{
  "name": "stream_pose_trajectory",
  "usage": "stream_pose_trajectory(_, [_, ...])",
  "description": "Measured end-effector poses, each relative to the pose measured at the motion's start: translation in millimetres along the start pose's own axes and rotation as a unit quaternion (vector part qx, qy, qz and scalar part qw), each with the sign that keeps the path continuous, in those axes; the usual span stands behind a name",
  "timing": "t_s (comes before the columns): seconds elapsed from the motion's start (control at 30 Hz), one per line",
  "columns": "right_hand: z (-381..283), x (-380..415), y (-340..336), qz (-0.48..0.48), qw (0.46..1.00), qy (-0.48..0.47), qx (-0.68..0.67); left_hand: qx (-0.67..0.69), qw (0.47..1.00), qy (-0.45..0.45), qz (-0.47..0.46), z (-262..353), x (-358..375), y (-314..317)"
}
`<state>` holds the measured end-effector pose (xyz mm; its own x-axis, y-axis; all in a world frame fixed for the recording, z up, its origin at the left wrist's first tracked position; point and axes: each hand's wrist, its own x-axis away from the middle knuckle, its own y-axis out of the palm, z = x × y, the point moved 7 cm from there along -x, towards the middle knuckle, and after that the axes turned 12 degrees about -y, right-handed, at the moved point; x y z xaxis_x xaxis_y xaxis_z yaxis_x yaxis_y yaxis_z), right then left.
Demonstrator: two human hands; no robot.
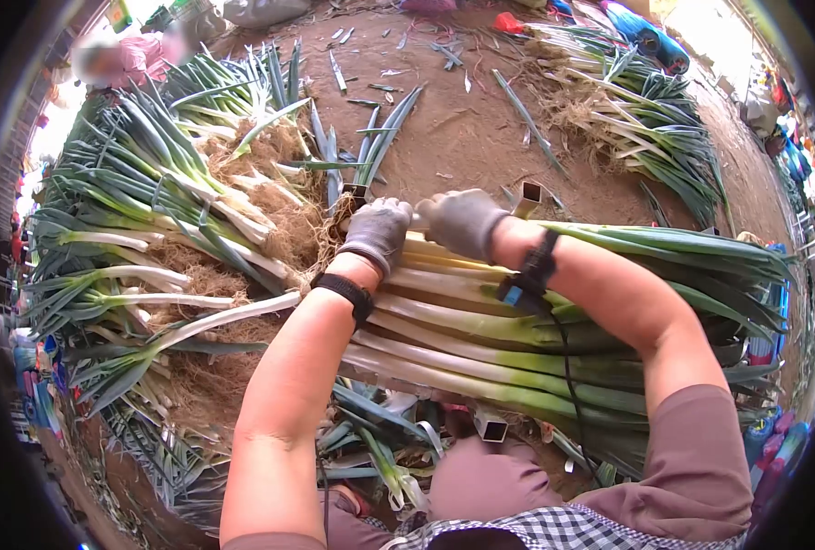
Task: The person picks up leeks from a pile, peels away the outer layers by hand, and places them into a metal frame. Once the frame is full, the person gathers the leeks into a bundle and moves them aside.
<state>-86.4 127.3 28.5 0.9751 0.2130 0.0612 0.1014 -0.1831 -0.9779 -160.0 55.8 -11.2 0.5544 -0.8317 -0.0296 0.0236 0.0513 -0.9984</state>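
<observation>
My left hand [377, 234], in a grey glove, is closed at the root end of a leek, with stringy roots [334, 222] hanging just beside it. Close by on the right, my right hand [462, 223], gloved too, has its fingers curled in; what they pinch is too small to make out. Under and in front of both hands, a row of leeks [481, 356] lies side by side, white ends to the left and green leaves to the right. Square metal tube ends [528, 196] stick up around this row.
A big heap of rooted leeks [142, 202] covers the ground at left. Another pile of leeks [650, 128] lies at the far right. Cut leaves [393, 128] are scattered over the brown soil [453, 156]. A black cable [568, 385] hangs from my right wrist.
</observation>
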Motion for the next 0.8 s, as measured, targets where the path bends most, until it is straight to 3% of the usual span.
stream_pose_trajectory(0.07, [-7.8,29.8,-25.7,0.051,0.994,-0.039,0.087,0.005,1.000,-0.010,-0.008,-1.1,-3.0,3.0])
stream_pose_trajectory(0.13, [-17.1,60.9,-53.7,0.018,0.973,-0.075,0.216,0.003,1.000,-0.008,0.001,1.2,-4.9,1.0])
stream_pose_trajectory(0.23, [-29.1,91.4,-57.1,-0.034,0.968,-0.132,0.209,0.009,1.000,0.001,-0.026,0.6,-14.0,7.6])
stream_pose_trajectory(0.3, [-12.4,93.9,-36.4,-0.041,0.965,-0.079,0.247,0.014,0.999,0.005,-0.048,1.5,-12.0,1.1])
stream_pose_trajectory(0.33, [-4.9,90.5,-25.2,-0.041,0.962,-0.057,0.265,0.038,0.994,-0.003,-0.104,-0.8,-11.4,-0.2])
stream_pose_trajectory(0.37, [-4.5,83.6,-23.6,-0.060,0.970,-0.020,0.236,0.054,0.995,0.027,-0.078,-0.4,-9.6,-1.8])
stream_pose_trajectory(0.4, [-2.4,78.2,-13.5,-0.082,0.952,-0.021,0.293,0.069,0.995,0.048,-0.054,-1.8,-1.5,-10.6])
stream_pose_trajectory(0.43, [7.0,77.6,-5.4,-0.106,0.959,0.040,0.259,0.103,0.993,0.047,-0.034,-7.9,8.5,-18.9])
stream_pose_trajectory(0.47, [13.6,77.8,0.8,-0.111,0.953,0.062,0.274,0.132,0.990,0.041,-0.014,-11.9,25.3,-47.0])
stream_pose_trajectory(0.53, [17.4,76.8,6.3,-0.078,0.941,-0.035,0.327,0.135,0.989,0.044,0.042,-30.6,65.9,-111.8])
stream_pose_trajectory(0.6, [21.8,80.1,3.2,-0.094,0.947,-0.017,0.306,0.061,0.998,0.027,-0.016,-57.5,125.0,-182.0])
stream_pose_trajectory(0.67, [45.7,83.6,13.2,-0.111,0.946,-0.021,0.305,0.127,0.992,-0.005,-0.027,-105.8,195.4,-230.4])
stream_pose_trajectory(0.7, [40.6,89.6,3.6,-0.083,0.965,-0.066,0.240,0.112,0.990,-0.079,-0.041,-129.6,234.0,-253.5])
stream_pose_trajectory(0.73, [30.1,96.7,-11.9,-0.058,0.977,-0.113,0.173,0.119,0.988,-0.095,-0.012,-153.1,277.1,-275.3])
stream_pose_trajectory(0.8, [13.5,108.1,-36.8,-0.057,0.985,-0.141,0.083,0.111,0.963,-0.242,-0.040,-194.8,369.0,-293.7])
